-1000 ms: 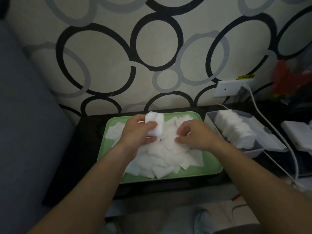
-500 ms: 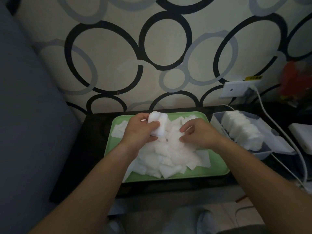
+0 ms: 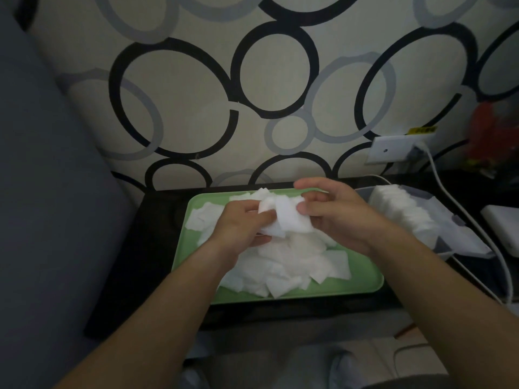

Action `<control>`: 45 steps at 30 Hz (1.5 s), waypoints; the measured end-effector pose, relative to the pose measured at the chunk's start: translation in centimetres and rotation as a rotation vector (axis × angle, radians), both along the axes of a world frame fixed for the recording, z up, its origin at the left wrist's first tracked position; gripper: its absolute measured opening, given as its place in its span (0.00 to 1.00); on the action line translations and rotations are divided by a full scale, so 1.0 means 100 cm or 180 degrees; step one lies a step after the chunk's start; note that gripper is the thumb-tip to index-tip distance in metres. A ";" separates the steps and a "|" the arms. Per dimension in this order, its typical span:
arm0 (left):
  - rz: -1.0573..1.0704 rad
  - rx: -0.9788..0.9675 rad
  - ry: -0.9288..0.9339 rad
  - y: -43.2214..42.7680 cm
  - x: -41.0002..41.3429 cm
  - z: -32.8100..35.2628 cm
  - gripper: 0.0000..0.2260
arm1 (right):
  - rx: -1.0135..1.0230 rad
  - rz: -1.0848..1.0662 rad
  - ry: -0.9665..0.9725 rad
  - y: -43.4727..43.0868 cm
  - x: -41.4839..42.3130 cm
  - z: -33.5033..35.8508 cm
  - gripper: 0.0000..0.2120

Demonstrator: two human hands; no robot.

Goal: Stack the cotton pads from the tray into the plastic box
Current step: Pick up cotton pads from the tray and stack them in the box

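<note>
Presently the left hand (image 3: pixel 241 226) grips a bundle of cotton pads (image 3: pixel 283 220) from 9 o'clock, fingers curled round it; the right hand (image 3: pixel 337 217) pinches it at 3 o'clock. It hangs just above the loose pile (image 3: pixel 280 265) on the green tray (image 3: pixel 359 282), long axis seemingly 11 to 5, though blurred. The plastic box (image 3: pixel 363 195) lies at 3 o'clock, nearer the right hand, its packed row (image 3: pixel 401 214) running 10 to 4.

The dark bench (image 3: pixel 151 248) carries a green tray (image 3: pixel 351 287) at its middle. A clear box (image 3: pixel 446 249) sits just right of the tray. A white cable (image 3: pixel 460 209) runs along the bench's right end, beside a white device (image 3: pixel 502 226).
</note>
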State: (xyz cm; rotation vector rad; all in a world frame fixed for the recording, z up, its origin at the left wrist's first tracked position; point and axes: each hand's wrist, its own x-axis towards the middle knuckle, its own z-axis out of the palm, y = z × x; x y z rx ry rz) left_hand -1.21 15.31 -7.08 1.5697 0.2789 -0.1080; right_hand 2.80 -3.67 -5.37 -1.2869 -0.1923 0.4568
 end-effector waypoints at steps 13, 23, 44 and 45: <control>-0.0243 -0.0832 0.0036 -0.015 -0.003 0.010 0.09 | -0.0948 -0.1039 -0.0499 0.015 -0.005 0.001 0.13; -0.0147 -0.0355 -0.0066 -0.019 -0.003 0.006 0.06 | -0.1895 -0.1266 -0.1126 0.019 -0.002 -0.007 0.10; 0.0327 -0.0107 -0.0198 -0.006 0.006 0.000 0.09 | -0.3037 0.0040 -0.0065 -0.018 -0.002 -0.011 0.14; 0.0340 -0.0110 -0.0198 -0.005 0.006 0.000 0.10 | -0.2802 0.0038 0.0079 -0.021 -0.002 -0.007 0.14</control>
